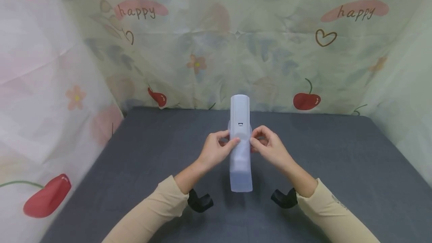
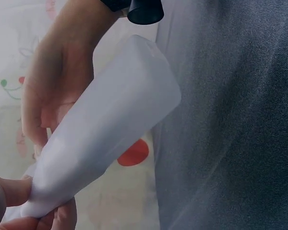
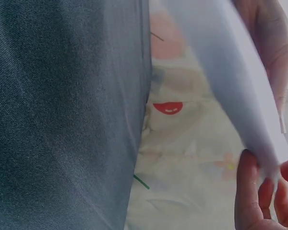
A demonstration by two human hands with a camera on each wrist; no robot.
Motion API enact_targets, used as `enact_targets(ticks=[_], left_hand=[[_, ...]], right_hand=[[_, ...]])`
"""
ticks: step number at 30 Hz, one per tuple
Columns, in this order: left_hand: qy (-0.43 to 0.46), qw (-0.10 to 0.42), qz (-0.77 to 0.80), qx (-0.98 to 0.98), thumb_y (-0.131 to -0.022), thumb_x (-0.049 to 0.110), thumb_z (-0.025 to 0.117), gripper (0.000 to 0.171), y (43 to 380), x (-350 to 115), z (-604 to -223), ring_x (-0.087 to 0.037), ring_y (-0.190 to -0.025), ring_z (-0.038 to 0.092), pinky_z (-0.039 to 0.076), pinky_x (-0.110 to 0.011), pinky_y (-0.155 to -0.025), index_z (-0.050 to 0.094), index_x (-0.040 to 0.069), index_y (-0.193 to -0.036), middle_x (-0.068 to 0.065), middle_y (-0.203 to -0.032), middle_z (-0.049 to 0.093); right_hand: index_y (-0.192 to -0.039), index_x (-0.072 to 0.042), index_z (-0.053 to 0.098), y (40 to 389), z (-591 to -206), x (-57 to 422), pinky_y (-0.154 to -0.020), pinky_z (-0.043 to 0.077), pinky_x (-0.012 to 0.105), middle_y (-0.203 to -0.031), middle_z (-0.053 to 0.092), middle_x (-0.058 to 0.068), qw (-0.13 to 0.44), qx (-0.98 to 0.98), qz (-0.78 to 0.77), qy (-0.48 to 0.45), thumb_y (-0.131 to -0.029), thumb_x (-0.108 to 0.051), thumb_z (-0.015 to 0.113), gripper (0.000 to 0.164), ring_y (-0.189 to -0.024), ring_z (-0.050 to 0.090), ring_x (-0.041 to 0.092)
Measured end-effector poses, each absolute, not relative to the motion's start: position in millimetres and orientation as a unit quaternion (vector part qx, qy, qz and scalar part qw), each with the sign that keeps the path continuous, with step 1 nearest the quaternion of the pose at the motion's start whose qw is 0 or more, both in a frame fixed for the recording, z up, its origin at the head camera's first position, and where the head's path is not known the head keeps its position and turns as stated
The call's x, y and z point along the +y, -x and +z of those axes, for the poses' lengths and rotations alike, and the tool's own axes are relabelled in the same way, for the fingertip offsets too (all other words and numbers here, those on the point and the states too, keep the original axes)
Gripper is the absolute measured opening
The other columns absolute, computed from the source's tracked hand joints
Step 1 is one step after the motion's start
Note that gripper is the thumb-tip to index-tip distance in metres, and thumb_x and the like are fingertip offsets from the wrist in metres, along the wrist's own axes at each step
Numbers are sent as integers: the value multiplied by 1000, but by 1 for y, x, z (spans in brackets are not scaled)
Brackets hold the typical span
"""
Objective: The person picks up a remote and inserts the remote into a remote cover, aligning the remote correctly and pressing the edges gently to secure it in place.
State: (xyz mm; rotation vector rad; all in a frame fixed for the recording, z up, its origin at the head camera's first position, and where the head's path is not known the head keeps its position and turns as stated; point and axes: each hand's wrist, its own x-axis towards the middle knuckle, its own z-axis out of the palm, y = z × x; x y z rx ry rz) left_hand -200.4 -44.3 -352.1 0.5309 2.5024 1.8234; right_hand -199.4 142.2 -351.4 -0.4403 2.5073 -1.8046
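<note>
A long white plastic device (image 1: 240, 110) with a small dark slot stands out lengthwise between both hands, above the dark tabletop. Its lower part is wrapped in a frosted sleeve (image 1: 241, 164) that reaches toward the person; filmy edges flare at both sides near the fingers. My left hand (image 1: 217, 147) grips the left side, thumb across the front and fingers partly hidden behind. On the opposite side, my right hand (image 1: 270, 147) pinches the right edge between thumb and fingers. The left wrist view shows the blunt, rounded end of the sleeve (image 2: 110, 105) close up.
A dark grey cloth-covered table (image 1: 162, 134) lies beneath the hands. Printed curtains (image 1: 236, 59) with cherries and hearts enclose the back and sides. Black camera mounts (image 1: 200, 202) stick out below both wrists.
</note>
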Motion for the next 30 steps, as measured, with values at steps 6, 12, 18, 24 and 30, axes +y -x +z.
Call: enact_targets(ticks=[6,12,18,24,30], left_hand=[[-174,-5,563,808,-89,17,63,31,200,-43,-354,-27,-77,70,53,-26,-61,64,2,-117,-18,-100,67],[-190,8,552,812,-89,16,64,34,198,-42,-353,-30,-81,70,56,-30,-65,62,1,-119,-20,-109,66],[-193,21,556,808,-90,16,63,35,199,-41,-356,-29,-85,69,56,-30,-68,61,2,-121,-19,-111,66],[-142,48,612,776,-97,17,50,35,203,-43,-354,-31,-100,65,56,-35,-80,56,-3,-125,-23,-116,63],[-109,42,625,772,-91,13,59,23,204,-45,-356,-20,-83,69,57,-28,-71,67,-4,-106,-22,-98,69]], right_hand=[[-130,-1,35,199,-348,143,-70,57,33,-106,48,20,14,796,-592,125,-94,-7,49,39,-80,63,16],[-131,-2,42,202,-347,144,-67,57,34,-107,52,20,18,808,-580,102,-93,-22,58,46,-79,66,17],[-126,0,46,203,-348,144,-69,58,37,-107,53,20,21,807,-582,100,-90,-24,62,46,-80,68,17],[-124,2,46,204,-345,146,-67,58,34,-109,52,21,4,802,-591,86,-91,-23,61,44,-83,67,16],[-125,2,44,203,-343,149,-68,57,34,-116,55,25,7,800,-594,86,-91,-22,60,44,-87,67,17]])
